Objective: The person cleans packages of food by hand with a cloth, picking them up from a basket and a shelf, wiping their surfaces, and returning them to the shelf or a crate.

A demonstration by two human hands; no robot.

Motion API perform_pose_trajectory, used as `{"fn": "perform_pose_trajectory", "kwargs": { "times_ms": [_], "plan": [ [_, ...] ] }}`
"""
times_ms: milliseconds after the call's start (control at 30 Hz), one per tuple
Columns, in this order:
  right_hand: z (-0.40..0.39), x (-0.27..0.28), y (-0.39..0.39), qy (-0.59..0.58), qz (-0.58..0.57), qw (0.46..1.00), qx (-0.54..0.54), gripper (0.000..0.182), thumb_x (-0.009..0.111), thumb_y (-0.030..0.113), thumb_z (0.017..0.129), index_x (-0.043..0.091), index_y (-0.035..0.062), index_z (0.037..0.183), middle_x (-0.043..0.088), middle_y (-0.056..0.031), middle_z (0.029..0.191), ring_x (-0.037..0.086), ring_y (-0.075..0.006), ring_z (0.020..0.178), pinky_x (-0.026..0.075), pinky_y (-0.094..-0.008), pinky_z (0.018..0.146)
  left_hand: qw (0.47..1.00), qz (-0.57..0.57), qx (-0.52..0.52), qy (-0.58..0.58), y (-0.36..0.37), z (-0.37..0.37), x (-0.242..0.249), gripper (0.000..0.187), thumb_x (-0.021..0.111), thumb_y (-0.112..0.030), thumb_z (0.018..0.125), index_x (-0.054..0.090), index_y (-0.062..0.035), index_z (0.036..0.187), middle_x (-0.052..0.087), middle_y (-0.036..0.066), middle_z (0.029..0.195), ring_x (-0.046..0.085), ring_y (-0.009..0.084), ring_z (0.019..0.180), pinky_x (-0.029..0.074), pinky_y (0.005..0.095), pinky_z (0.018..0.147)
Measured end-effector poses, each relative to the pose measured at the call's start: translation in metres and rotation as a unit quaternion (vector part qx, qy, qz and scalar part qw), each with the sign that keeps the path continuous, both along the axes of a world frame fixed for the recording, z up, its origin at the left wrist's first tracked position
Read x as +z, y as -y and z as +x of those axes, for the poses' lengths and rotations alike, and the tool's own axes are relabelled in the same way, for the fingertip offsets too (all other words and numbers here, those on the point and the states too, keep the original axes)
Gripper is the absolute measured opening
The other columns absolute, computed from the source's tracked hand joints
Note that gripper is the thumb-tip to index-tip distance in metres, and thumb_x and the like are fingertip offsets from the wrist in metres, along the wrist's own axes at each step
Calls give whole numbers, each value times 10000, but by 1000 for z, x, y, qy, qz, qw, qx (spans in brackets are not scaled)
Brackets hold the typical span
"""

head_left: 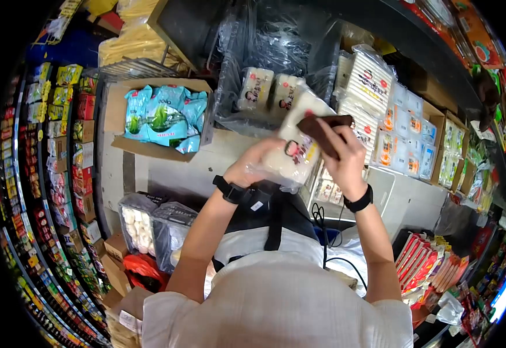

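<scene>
A clear package of white food (287, 163) with a printed cartoon face is tilted in front of my body. My left hand (257, 162) grips its lower left side. In my right hand (343, 152) is a dark brown cloth (322, 134), held against the package's right side. Just beyond, two similar white packages (256, 90) lie in a black crate lined with clear plastic (229, 81). Stacked white packages (370, 81) stand to the right of the crate.
Left of the crate is a cardboard box (113, 110) of blue bags (163, 116). Plastic-wrapped white goods (138, 229) sit nearer on the left, and red packages (418, 261) on the right. Black cables (320, 223) hang near my waist. Shelves of goods line the far left.
</scene>
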State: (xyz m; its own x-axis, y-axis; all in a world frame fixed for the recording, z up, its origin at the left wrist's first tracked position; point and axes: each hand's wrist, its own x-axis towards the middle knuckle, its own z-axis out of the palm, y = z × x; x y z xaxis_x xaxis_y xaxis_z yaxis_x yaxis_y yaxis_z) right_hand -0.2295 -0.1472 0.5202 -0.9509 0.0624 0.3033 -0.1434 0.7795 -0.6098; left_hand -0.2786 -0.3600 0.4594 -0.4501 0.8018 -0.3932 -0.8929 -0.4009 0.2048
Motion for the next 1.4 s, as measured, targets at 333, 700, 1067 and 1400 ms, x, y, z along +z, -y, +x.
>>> {"fn": "perform_pose_trajectory", "kwargs": {
  "times_ms": [333,700,1067,1400],
  "plan": [
    [47,-19,-45,64,-479,802,-351,177,622,149,835,623,-16,900,621,-21,836,545,-78,752,425,-228,706,876,-376,-151,-262,-39,-149,-56,508,587,-48,820,366,-76,1277,515,53,1187,500,167,1093,427,325,881],
    [112,-30,-62,16,-510,725,-463,156,623,139,832,629,-3,898,625,-17,839,549,-76,750,425,-218,704,846,-364,-335,-199,-74,-150,-141,476,600,-82,826,386,-55,1250,567,64,1093,580,203,914,511,397,728],
    [147,-33,-62,-4,-469,710,-525,193,641,151,821,624,-35,869,605,8,805,511,-52,733,418,-209,670,744,-400,-426,-324,-84,-158,-152,498,559,-29,780,382,-42,1245,562,104,1098,613,255,881,533,375,583],
    [213,-45,-73,-121,-329,747,-565,256,603,142,827,605,-76,962,622,-62,855,539,-109,817,433,-270,751,608,-410,-173,-657,-97,-93,-76,318,438,-131,855,494,6,1136,573,212,1056,525,318,1050,390,356,931]
  ]
}}
